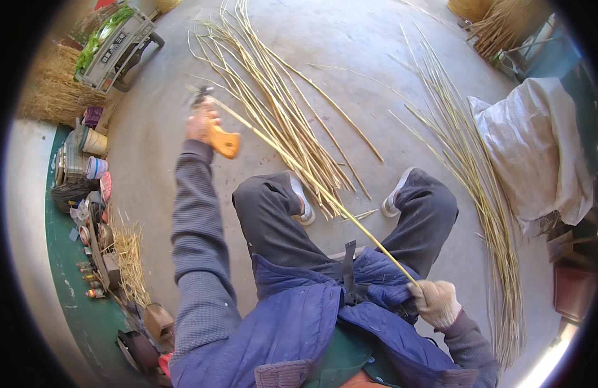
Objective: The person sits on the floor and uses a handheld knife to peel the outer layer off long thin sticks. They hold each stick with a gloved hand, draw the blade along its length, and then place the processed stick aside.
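Left hand (200, 123) grips the orange-handled knife (220, 138), gloved right hand (436, 302) clenches the reed stalk (312, 184): best kept taut, blade stroking outward

White sack (538, 149), loose straw pile (127, 258), paint pots (95, 167), small cart (114, 48) on concrete floor (357, 39).

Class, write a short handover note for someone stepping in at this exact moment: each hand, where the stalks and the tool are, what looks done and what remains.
Left hand: raised out to the left, closed on the orange-handled tool, which touches the far end of the held stalk.
Right hand: gloved, by the lap, gripping the stalk's near end.
The stalk runs taut between the hands, above the knees.
Floor: one loose pile of stalks ahead of the feet, a longer bundle on the right beside a white sack.
Done: cannot tell which pile is worked.
Left: judging by the piles, many stalks probably remain.
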Demonstrator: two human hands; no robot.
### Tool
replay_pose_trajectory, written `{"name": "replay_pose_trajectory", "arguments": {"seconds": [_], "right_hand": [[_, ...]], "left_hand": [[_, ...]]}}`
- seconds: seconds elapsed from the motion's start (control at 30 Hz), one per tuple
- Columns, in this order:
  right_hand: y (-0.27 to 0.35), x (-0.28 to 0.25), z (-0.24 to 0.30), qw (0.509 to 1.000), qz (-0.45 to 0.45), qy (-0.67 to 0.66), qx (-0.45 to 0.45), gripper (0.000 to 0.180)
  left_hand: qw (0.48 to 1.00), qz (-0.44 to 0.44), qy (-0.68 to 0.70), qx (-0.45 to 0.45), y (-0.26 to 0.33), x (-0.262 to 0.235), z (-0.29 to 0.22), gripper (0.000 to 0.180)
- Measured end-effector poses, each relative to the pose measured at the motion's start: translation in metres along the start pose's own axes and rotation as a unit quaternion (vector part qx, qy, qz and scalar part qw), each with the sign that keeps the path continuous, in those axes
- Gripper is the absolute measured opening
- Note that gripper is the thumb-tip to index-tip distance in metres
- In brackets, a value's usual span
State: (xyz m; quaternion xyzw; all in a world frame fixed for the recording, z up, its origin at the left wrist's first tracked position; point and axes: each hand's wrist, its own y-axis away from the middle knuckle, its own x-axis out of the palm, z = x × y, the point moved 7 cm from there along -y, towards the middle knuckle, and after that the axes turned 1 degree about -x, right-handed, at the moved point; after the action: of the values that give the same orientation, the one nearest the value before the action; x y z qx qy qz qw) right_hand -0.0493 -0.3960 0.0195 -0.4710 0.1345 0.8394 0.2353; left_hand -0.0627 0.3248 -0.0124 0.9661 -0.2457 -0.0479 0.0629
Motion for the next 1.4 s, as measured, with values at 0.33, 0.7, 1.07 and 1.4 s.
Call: {"name": "replay_pose_trajectory", "arguments": {"seconds": [0.33, 0.7, 1.07, 1.4], "right_hand": [[0.031, -0.042, -0.036, 0.99, -0.033, 0.11, 0.078, 0.013], [-0.064, -0.073, -0.154, 0.955, -0.023, 0.261, 0.137, 0.009], [-0.122, -0.052, -0.18, 0.973, 0.012, 0.191, 0.128, 0.018], [-0.191, -0.027, -0.277, 0.957, -0.11, 0.264, 0.052, 0.009]], "left_hand": [[0.999, 0.011, 0.043, -0.027, -0.039, -0.09, -0.034, 0.024], [0.956, 0.255, -0.039, -0.138, 0.095, 0.115, 0.073, 0.019], [0.926, 0.328, -0.081, -0.168, 0.131, 0.2, 0.102, 0.027], [0.924, 0.313, -0.107, -0.193, 0.145, 0.216, 0.113, 0.039]]}}
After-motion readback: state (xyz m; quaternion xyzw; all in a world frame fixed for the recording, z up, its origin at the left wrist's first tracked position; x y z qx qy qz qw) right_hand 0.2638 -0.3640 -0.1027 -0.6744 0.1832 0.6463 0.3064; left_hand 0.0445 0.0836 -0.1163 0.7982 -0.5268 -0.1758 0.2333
